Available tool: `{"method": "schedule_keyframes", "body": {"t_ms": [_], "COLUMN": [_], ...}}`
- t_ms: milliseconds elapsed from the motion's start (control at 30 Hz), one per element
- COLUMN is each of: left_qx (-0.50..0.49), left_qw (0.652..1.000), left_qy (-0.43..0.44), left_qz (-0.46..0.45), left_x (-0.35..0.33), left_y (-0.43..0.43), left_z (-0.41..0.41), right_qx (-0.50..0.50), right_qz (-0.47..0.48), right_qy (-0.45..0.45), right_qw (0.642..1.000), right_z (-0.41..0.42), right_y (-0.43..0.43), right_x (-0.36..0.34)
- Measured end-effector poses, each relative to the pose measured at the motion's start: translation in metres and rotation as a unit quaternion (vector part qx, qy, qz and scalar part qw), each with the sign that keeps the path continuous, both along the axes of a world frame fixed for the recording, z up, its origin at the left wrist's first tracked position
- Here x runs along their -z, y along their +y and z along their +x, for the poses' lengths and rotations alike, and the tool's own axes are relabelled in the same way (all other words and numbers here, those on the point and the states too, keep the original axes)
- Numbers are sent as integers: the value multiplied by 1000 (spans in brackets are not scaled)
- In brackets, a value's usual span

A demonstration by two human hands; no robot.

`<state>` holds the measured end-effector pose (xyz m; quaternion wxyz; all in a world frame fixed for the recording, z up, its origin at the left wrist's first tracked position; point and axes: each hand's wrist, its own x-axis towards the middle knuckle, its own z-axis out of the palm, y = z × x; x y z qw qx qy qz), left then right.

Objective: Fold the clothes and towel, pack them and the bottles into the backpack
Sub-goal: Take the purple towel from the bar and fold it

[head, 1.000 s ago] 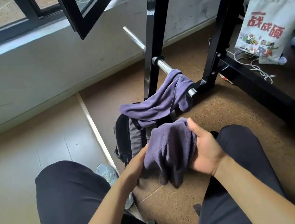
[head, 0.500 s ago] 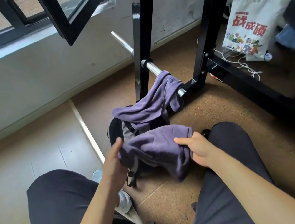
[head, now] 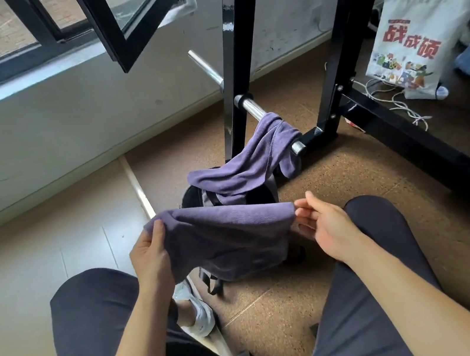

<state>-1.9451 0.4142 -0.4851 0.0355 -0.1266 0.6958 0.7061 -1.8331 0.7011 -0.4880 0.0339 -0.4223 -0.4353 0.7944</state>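
I hold a purple towel [head: 231,237] stretched out between my knees. My left hand [head: 150,257] grips its left corner, thumb over the top edge. My right hand [head: 322,225] pinches its right corner with the fingertips. The cloth hangs down in front of a dark backpack [head: 199,196] that stands on the floor, mostly hidden. A second purple cloth [head: 252,159] drapes from a chrome bar [head: 250,108] down onto the backpack's top. No bottles are in view.
A black metal rack [head: 335,95] stands ahead and to the right on brown cork flooring [head: 334,167]. An open window sash [head: 121,26] juts out overhead at the left. A printed tote bag [head: 414,48] and white cords [head: 394,98] lie behind the rack. My white shoe [head: 197,311] is below the towel.
The bunched towel has been spread wide: my left hand moved left and my right hand right, each now at a corner. The view shifted slightly.
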Motion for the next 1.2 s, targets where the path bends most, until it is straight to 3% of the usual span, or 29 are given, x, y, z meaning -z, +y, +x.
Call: {"method": "schedule_keyframes", "body": {"t_ms": [100,200,467,633,900,1100,1200], "left_qx": [30,69,177,185,198,219,206], "left_qw": [999,997,981,971,956,950,956], "left_qy": [-3,-11,45,71,39,18,-34], "left_qz": [27,40,71,136,211,220,204], "left_x": [-2,-5,-57,-87,-99,-98,-86], "left_y": [2,4,16,12,15,0,-15], "left_z": [-1,1,-5,-13,-8,-6,-15], "right_qx": [-101,-130,-214,-286,-203,-107,-82], "right_qz": [-21,-2,41,-16,-59,53,64], "right_qy": [72,76,-40,-127,-12,47,90], "right_qw": [992,989,975,950,977,992,990], "right_z": [-1,-4,-2,-4,-33,-43,-51], "right_y": [-6,-17,-40,-63,-56,-51,-37], "right_x": [-7,-7,11,23,7,-11,-32]}}
